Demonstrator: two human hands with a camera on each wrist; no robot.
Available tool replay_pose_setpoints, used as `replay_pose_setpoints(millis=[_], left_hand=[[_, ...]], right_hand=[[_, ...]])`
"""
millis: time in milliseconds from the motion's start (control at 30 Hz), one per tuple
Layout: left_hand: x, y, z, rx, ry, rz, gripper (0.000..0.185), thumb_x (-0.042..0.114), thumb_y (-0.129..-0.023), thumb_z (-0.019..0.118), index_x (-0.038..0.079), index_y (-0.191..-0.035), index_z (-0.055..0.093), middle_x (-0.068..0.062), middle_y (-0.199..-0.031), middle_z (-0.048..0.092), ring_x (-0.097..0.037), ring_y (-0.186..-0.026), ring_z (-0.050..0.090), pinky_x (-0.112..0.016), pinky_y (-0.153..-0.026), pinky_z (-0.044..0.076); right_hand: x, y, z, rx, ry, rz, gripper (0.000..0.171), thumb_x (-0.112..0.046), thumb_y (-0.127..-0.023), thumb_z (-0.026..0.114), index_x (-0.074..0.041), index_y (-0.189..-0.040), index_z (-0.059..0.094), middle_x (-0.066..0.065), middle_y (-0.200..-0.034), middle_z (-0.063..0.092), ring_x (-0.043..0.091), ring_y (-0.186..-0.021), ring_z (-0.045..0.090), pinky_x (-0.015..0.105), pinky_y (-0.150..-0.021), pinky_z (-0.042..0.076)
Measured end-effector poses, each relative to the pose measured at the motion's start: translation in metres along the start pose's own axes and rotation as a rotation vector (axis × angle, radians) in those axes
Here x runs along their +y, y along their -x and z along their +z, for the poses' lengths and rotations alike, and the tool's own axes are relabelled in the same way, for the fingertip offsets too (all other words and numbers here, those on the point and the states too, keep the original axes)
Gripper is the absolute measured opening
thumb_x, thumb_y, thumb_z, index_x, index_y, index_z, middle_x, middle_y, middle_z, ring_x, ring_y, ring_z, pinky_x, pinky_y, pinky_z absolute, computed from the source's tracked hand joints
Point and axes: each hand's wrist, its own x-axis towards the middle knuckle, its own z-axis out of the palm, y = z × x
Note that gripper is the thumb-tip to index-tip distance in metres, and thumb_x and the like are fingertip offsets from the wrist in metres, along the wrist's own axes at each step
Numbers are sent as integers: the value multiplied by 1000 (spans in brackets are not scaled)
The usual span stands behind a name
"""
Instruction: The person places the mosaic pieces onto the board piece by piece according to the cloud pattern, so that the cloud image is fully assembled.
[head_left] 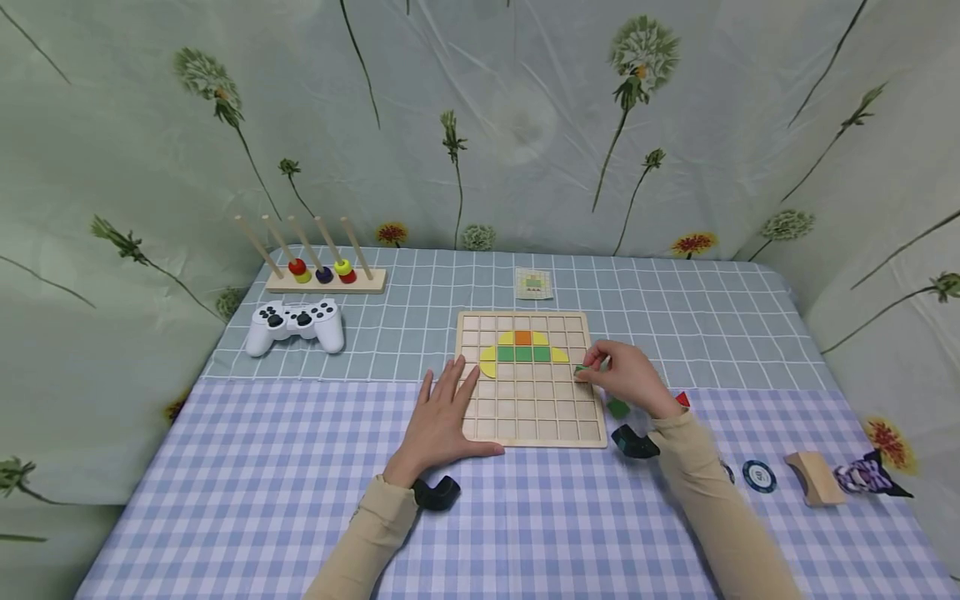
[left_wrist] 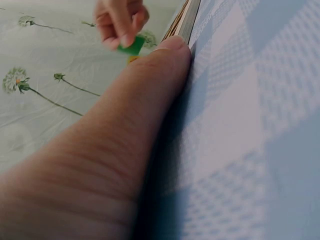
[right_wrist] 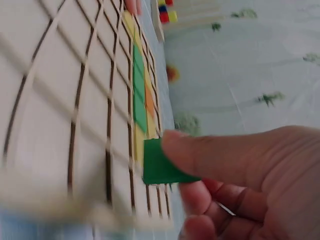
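A wooden grid board [head_left: 536, 408] lies on the table with yellow, orange and green tiles set in its upper rows. My right hand [head_left: 628, 379] pinches a green square tile [right_wrist: 162, 162] between thumb and fingers, over the board's right edge. In the right wrist view the tile's face overlaps the grid cells. My left hand [head_left: 438, 421] rests at the board's lower left corner with fingers spread, fingertips on the left edge and thumb along the front edge. A row of green tiles [right_wrist: 139, 90] sits in the grid, bordered by yellow and orange pieces.
A small pattern card [head_left: 533, 283] lies behind the board. At the back left are a peg stand with beads [head_left: 326, 282] and a white game controller [head_left: 296, 327]. Right of the board lie a loose green tile [head_left: 618, 407], a red triangle [head_left: 682, 399], a chip [head_left: 759, 476] and a wooden arch block [head_left: 817, 479].
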Motion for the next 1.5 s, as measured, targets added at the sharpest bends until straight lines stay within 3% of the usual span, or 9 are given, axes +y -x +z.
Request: replay_pose_setpoints(millis=[400, 733, 967, 1267, 1500], left_hand=[[2, -2, -1, -45, 0, -24, 122, 85, -62, 56, 13, -153, 18, -12, -157, 10, -23, -143, 2, -45, -113, -3], [1, -1, 0, -39, 0, -22, 121, 86, -63, 55, 13, -153, 19, -12, -157, 10, -23, -143, 2, -46, -113, -3], [0, -1, 0, -24, -1, -16, 121, 86, -63, 55, 13, -153, 20, -13, -157, 11, -24, -143, 4, -47, -113, -2], [0, -1, 0, -45, -6, -27, 122, 86, -63, 54, 14, -153, 17, -11, -158, 8, -23, -143, 1, -45, -113, -5], [1, -2, -1, -38, 2, -22, 122, 85, -62, 56, 13, -153, 17, -12, -157, 9, -24, -143, 3, -46, -113, -3]], right_hand=[[-37, -32, 52, -19, -83, -132, 10, -17, -81, 76, -11, -80, 68, -3, -73, 61, 15, -56, 46, 30, -53, 40], [-48, -44, 73, -13, -18, -90, 9, -19, -84, 74, -11, -86, 73, -4, -77, 63, 13, -62, 52, 30, -60, 43], [-48, -45, 78, 32, 64, -113, 5, -18, -83, 74, -12, -82, 74, -3, -80, 66, 18, -80, 62, 36, -71, 49], [-46, -39, 73, 32, 76, -130, 5, -19, -83, 74, -15, -82, 75, -6, -74, 61, 13, -70, 56, 31, -64, 46], [-31, -20, 42, 38, 42, -108, 9, -20, -83, 74, -11, -85, 73, -5, -71, 56, 14, -60, 47, 29, -53, 38]])
